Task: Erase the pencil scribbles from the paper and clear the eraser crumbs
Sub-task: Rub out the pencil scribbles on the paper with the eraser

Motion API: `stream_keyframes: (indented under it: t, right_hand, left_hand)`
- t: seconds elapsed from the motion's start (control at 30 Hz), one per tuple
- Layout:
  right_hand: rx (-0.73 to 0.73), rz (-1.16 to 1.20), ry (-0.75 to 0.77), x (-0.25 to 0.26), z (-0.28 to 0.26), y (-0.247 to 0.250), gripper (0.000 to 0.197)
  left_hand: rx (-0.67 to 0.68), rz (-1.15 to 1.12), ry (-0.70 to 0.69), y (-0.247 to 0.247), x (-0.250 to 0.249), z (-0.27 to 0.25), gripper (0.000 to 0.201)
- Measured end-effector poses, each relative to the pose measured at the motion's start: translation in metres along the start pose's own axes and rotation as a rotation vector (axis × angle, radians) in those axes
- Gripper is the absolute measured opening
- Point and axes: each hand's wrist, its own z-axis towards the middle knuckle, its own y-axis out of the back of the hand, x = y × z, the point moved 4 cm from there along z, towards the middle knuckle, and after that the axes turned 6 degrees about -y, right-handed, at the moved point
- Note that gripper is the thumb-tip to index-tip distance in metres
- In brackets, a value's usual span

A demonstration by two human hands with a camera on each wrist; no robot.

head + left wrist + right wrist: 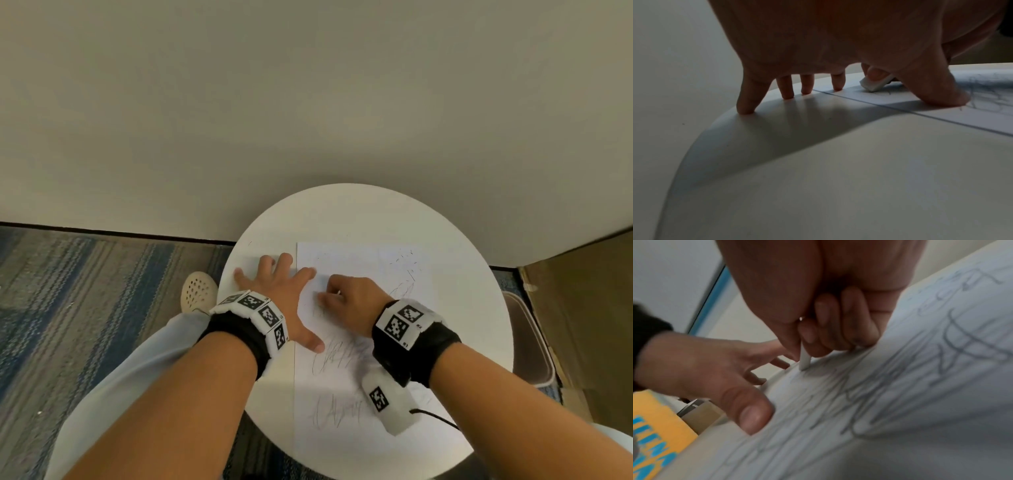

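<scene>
A white sheet of paper [363, 359] is lying flat on the right part of a smooth round white table [342, 212], carrying loose grey pencil scribbles [337, 359] in tangled, unreadable loops. A small white block eraser [804, 359] is standing tilted with one corner on the sheet, pinched between the curled thumb and fingers of the right hand [352, 298]. The left hand [277, 294] is lying spread, its fingertips and thumb pressing across the paper's left edge. Dark eraser crumbs [406, 262] are dotting the far corner. A striped carpet [85, 291] is showing beneath.
</scene>
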Motion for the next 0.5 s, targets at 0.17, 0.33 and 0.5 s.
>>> stream_keyframes:
  t: [0.17, 0.33, 0.5]
  right_hand:
    - [-0.052, 0.054, -0.032, -0.001, 0.003, 0.003, 0.022]
    - [-0.064, 0.053, -0.054, -0.002, 0.004, 0.007, 0.022]
    - [0.000, 0.002, -0.013, 0.003, 0.004, -0.001, 0.020]
  left_hand:
    - [0.008, -0.001, 0.000, 0.001, -0.001, 0.001, 0.120]
    - [0.005, -0.006, 0.001, 0.001, -0.002, 0.000, 0.120]
    - [0.003, -0.007, -0.012, 0.002, -0.003, 0.001, 0.118]
